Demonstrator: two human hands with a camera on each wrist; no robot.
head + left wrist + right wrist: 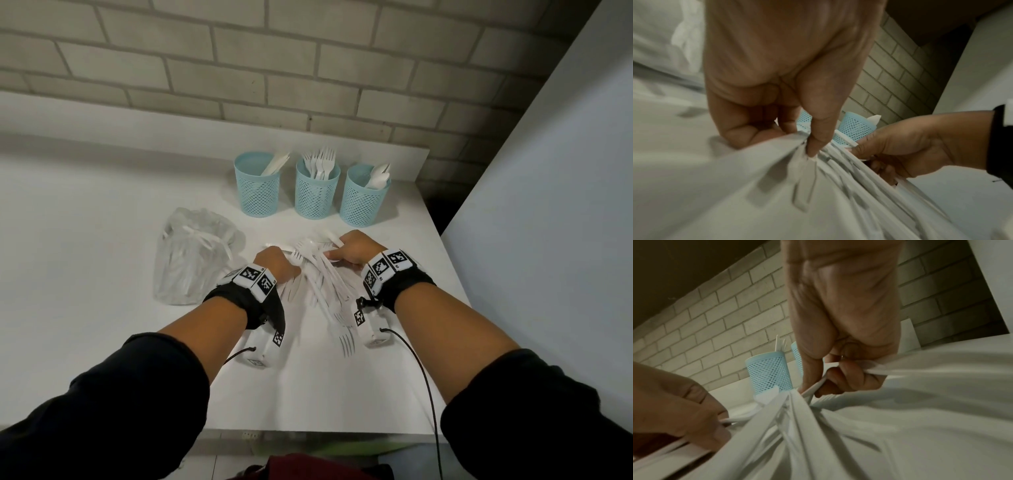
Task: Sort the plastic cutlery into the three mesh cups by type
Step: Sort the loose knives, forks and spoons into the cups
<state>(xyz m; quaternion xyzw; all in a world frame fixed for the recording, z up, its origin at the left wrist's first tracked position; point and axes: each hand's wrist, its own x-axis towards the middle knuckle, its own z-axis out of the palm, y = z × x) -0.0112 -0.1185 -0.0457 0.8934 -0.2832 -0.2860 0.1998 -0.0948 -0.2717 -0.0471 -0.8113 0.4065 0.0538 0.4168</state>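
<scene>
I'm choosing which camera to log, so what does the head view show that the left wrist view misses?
Only the head view: all three light-blue mesh cups in a row and the crumpled clear plastic bag. Only the left wrist view: the left hand's thumb and fingers pinching handles from underneath. Both share the right hand on the pile of white plastic cutlery.

Black sleeves [144,394], black wristbands [239,301] bearing white square-patterned marker blocks [255,275], thin black cables [424,380].

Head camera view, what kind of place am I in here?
Probably a plain indoor work corner, not clearly a kitchen: a white table against a pale brick wall, with three blue mesh cups of cutlery.
</scene>
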